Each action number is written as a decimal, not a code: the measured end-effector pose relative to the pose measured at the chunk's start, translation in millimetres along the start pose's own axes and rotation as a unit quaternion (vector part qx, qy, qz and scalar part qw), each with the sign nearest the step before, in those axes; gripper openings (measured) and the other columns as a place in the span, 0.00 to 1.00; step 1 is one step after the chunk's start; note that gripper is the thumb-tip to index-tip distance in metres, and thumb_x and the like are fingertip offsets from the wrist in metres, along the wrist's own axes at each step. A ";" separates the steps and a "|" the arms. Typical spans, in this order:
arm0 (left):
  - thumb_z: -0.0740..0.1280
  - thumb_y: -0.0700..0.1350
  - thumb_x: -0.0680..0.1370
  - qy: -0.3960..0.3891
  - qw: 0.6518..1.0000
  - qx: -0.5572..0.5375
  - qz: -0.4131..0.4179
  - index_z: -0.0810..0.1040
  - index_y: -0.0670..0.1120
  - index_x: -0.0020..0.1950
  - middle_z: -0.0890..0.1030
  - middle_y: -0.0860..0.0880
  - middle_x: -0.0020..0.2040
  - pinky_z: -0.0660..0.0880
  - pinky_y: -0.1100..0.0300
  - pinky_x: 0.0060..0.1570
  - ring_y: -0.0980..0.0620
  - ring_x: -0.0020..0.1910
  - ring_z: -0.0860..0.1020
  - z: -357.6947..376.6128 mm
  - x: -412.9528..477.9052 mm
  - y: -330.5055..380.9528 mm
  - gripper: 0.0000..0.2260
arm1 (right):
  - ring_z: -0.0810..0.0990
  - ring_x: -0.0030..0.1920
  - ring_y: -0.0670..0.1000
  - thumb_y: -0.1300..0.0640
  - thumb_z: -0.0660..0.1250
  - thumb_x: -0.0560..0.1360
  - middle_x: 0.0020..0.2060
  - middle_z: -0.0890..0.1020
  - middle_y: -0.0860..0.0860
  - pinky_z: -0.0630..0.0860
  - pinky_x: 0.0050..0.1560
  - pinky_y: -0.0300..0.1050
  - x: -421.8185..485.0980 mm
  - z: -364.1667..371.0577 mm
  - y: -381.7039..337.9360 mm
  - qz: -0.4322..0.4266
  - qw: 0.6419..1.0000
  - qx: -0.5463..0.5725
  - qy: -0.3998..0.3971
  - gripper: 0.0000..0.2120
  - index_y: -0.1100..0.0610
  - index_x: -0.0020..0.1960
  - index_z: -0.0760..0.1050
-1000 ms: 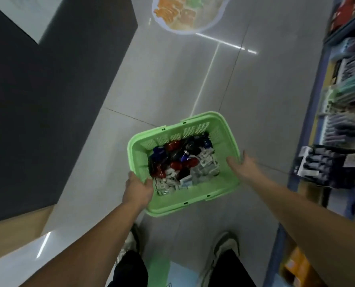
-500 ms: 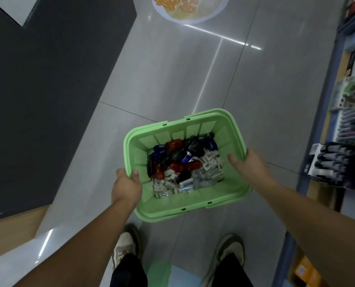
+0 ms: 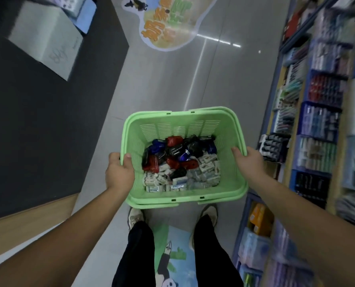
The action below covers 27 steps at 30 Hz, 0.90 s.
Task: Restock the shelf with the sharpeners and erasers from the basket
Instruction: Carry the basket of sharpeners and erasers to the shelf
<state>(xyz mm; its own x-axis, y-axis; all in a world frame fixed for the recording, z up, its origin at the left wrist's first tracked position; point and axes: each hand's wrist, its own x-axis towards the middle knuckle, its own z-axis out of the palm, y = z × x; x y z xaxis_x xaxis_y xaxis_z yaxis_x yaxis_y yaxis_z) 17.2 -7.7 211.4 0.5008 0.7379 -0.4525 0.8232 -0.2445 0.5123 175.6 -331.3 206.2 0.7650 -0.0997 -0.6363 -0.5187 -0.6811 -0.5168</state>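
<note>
Two hands carry the basket (image 3: 180, 113): left hand (image 3: 118, 172) and right hand (image 3: 249, 162) each curl over a side rim, probably to hold it level so the sharpeners (image 3: 172, 154) and erasers (image 3: 195, 178) inside cannot spill. Shelf (image 3: 317, 121) stands right.

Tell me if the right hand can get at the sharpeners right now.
Probably yes, once freed: the right hand grips the basket rim, and the sharpeners lie uncovered inside, nothing over them.

A colourful sticker (image 3: 168, 23) and a panda decal (image 3: 170, 266) lie on the grey tiled floor (image 3: 162, 83); a white box (image 3: 48, 40) sits on a dark surface (image 3: 37, 131).
</note>
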 end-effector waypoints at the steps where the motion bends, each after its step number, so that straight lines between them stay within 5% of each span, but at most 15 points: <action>1: 0.60 0.51 0.86 0.001 1.000 -0.017 0.003 0.70 0.40 0.57 0.74 0.46 0.38 0.66 0.54 0.33 0.45 0.35 0.73 -18.5 -16.5 22.9 0.13 | 0.73 0.33 0.56 0.47 0.65 0.84 0.34 0.75 0.58 0.67 0.34 0.47 -17.8 -23.3 -15.1 -0.005 1.000 0.016 0.000 0.19 0.65 0.53 0.79; 5: 0.61 0.50 0.86 0.017 0.998 -0.033 0.044 0.71 0.41 0.56 0.75 0.46 0.40 0.67 0.54 0.35 0.45 0.37 0.74 -94.7 -64.8 114.5 0.12 | 0.78 0.37 0.56 0.48 0.63 0.85 0.41 0.79 0.55 0.73 0.35 0.48 -73.7 -122.5 -86.7 -0.060 0.998 0.014 -0.005 0.10 0.55 0.57 0.74; 10: 0.61 0.49 0.86 0.030 0.994 0.017 0.107 0.71 0.40 0.54 0.75 0.46 0.39 0.71 0.50 0.39 0.39 0.41 0.77 -158.0 -90.0 205.0 0.11 | 0.83 0.45 0.58 0.48 0.65 0.83 0.47 0.81 0.54 0.83 0.48 0.60 -112.2 -223.2 -161.7 -0.131 0.991 -0.039 0.013 0.11 0.54 0.61 0.72; 13: 0.60 0.49 0.86 0.026 0.984 0.066 0.162 0.69 0.40 0.52 0.76 0.42 0.42 0.73 0.48 0.40 0.37 0.42 0.77 -178.7 -79.2 257.0 0.12 | 0.84 0.45 0.58 0.50 0.65 0.82 0.47 0.82 0.54 0.84 0.48 0.62 -115.4 -261.8 -192.3 -0.127 0.990 -0.046 0.036 0.11 0.54 0.61 0.73; 19: 0.60 0.51 0.86 0.038 0.973 0.094 0.209 0.69 0.40 0.50 0.74 0.42 0.41 0.70 0.48 0.38 0.38 0.41 0.74 -189.0 -11.8 351.5 0.14 | 0.83 0.42 0.55 0.55 0.65 0.84 0.48 0.81 0.55 0.81 0.36 0.50 -79.1 -295.9 -269.7 -0.116 0.991 -0.010 0.068 0.10 0.59 0.62 0.71; 27: 0.59 0.51 0.86 -0.011 0.980 0.070 0.186 0.65 0.42 0.53 0.73 0.41 0.44 0.63 0.52 0.34 0.42 0.39 0.72 -197.6 114.4 474.8 0.13 | 0.86 0.45 0.60 0.51 0.67 0.83 0.47 0.82 0.55 0.85 0.46 0.64 4.9 -307.4 -401.0 -0.114 0.987 0.018 0.111 0.10 0.56 0.59 0.72</action>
<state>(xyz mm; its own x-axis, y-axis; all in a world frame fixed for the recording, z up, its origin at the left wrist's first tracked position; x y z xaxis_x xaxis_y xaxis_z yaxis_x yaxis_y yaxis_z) 412.5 84.9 547.0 0.7771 0.5686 -0.2698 0.6109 -0.5784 0.5406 504.7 -281.7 586.4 0.9259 -0.1058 -0.3627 -0.3339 -0.6783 -0.6546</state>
